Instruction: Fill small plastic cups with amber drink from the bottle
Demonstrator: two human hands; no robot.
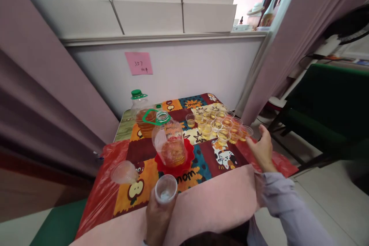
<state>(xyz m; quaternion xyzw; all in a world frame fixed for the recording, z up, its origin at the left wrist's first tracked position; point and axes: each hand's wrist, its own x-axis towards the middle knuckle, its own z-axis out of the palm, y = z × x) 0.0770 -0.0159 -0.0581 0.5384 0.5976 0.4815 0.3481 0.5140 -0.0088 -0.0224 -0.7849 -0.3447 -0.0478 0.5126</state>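
Observation:
My left hand (160,215) is wrapped round a clear plastic cup (166,189) at the near edge of the table; whether several are nested there, I cannot tell. At the right, my right hand (261,148) has its thumb spread from its fingers, beside the outermost cup (246,132) of a cluster. These small clear cups (223,136) stand close together with yellowish liquid in them. An uncapped large jug (169,142) with a green handle, partly filled with amber liquid, stands on a red scalloped mat (188,161).
A second jug (141,117) with a green cap stands behind at the left. A clear plastic container (124,173) lies on its side at the left edge. A patterned cloth (137,150) covers the table. A green chair (325,111) stands to the right.

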